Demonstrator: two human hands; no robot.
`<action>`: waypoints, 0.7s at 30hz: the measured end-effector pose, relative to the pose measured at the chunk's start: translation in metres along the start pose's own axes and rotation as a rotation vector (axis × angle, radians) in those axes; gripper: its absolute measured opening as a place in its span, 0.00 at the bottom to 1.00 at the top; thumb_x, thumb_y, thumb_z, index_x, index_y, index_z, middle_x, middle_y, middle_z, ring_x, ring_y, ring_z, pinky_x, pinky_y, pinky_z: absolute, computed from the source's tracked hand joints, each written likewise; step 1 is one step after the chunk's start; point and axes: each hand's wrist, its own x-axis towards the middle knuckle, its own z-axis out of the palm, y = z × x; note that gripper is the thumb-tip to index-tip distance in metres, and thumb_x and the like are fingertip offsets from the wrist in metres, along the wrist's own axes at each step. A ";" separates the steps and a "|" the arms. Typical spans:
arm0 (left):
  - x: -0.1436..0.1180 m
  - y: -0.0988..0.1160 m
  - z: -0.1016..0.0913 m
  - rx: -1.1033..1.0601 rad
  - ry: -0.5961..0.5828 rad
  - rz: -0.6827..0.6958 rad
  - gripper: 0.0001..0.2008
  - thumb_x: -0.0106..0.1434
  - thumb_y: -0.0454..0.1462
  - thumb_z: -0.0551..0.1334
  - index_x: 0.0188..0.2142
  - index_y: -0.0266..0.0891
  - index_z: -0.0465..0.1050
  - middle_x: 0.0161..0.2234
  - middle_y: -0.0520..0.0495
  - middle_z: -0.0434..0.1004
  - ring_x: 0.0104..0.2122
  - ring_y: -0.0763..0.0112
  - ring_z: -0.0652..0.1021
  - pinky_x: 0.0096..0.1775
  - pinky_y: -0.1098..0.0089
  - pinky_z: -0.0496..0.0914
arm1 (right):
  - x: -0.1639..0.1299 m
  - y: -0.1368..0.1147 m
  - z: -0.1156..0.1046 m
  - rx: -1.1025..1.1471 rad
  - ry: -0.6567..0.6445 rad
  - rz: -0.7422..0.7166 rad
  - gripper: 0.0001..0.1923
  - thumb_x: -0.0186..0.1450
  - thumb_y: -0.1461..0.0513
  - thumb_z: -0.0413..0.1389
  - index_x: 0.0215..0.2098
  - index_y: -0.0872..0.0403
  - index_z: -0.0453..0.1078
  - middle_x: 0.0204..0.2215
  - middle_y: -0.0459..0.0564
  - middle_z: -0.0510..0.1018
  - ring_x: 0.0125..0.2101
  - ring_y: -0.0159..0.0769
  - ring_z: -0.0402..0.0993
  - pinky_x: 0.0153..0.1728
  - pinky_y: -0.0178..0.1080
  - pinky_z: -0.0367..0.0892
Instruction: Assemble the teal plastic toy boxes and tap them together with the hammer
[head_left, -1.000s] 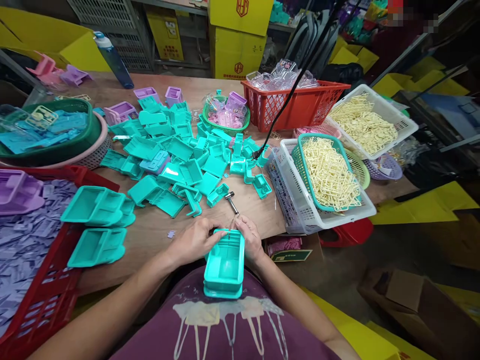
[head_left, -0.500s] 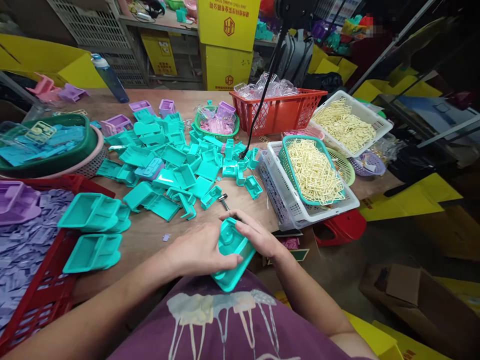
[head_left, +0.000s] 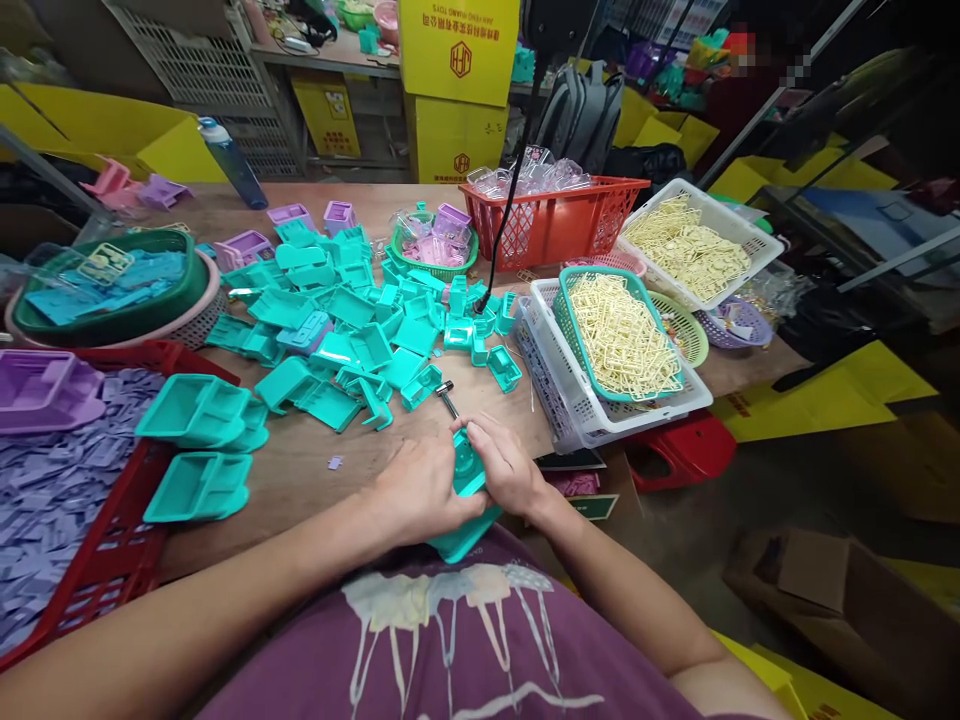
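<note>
Both hands are wrapped round a turquoise plastic toy tray (head_left: 466, 535) at the table's near edge, close to my shirt. My left hand (head_left: 424, 485) grips its left side, thumb lying across the top. On the other side, my right hand (head_left: 504, 462) is closed over the edge, fingers near the far end. Fingers cover much of the tray's middle. Just beyond the hands, a small metal tool with a dark head (head_left: 446, 395) touches the tabletop. Behind it spreads a heap of loose turquoise parts (head_left: 349, 310).
Turquoise trays (head_left: 199, 487) stand on the left beside a red crate (head_left: 142, 520) of small lilac pieces. At right, a white basket (head_left: 622, 432) carries a teal basket (head_left: 564, 310) of cream frames. A red basket (head_left: 555, 235) holds clear plastic parts. A thin black stand (head_left: 510, 200) rises mid-table.
My right hand has shifted inward and wraps further over the tray, its thumb now nearer my left thumb. The camera view has moved slightly.
</note>
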 end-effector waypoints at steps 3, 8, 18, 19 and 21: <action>0.004 -0.018 -0.003 -0.154 -0.007 0.075 0.39 0.56 0.52 0.65 0.61 0.34 0.63 0.50 0.34 0.78 0.49 0.45 0.79 0.50 0.53 0.73 | 0.004 -0.001 -0.017 0.037 -0.117 0.008 0.23 0.75 0.48 0.41 0.52 0.54 0.69 0.48 0.54 0.75 0.51 0.41 0.70 0.55 0.45 0.63; 0.007 -0.072 -0.010 -0.354 0.091 0.238 0.48 0.49 0.53 0.72 0.66 0.42 0.59 0.63 0.39 0.67 0.61 0.44 0.69 0.60 0.52 0.67 | 0.003 0.000 -0.040 -0.006 -0.263 -0.070 0.49 0.59 0.41 0.63 0.70 0.47 0.50 0.65 0.55 0.61 0.65 0.49 0.57 0.65 0.52 0.54; 0.010 -0.125 0.067 -0.464 0.495 0.040 0.47 0.60 0.52 0.66 0.69 0.45 0.42 0.65 0.33 0.55 0.61 0.49 0.68 0.56 0.49 0.70 | 0.008 0.043 0.039 0.041 0.246 0.447 0.35 0.59 0.39 0.60 0.51 0.55 0.64 0.46 0.58 0.74 0.48 0.49 0.71 0.49 0.49 0.68; 0.010 -0.129 0.080 -0.326 0.527 0.086 0.49 0.58 0.51 0.68 0.69 0.44 0.43 0.65 0.33 0.55 0.62 0.47 0.66 0.59 0.47 0.67 | 0.010 0.057 0.050 0.105 0.234 0.532 0.35 0.61 0.38 0.57 0.52 0.56 0.64 0.47 0.59 0.75 0.48 0.48 0.72 0.46 0.48 0.70; 0.015 -0.140 0.104 -0.032 0.534 0.172 0.46 0.58 0.46 0.69 0.69 0.41 0.48 0.65 0.32 0.55 0.64 0.43 0.61 0.63 0.43 0.60 | 0.012 0.089 0.072 0.174 0.151 0.565 0.35 0.67 0.38 0.49 0.57 0.55 0.62 0.51 0.58 0.74 0.47 0.45 0.74 0.41 0.44 0.72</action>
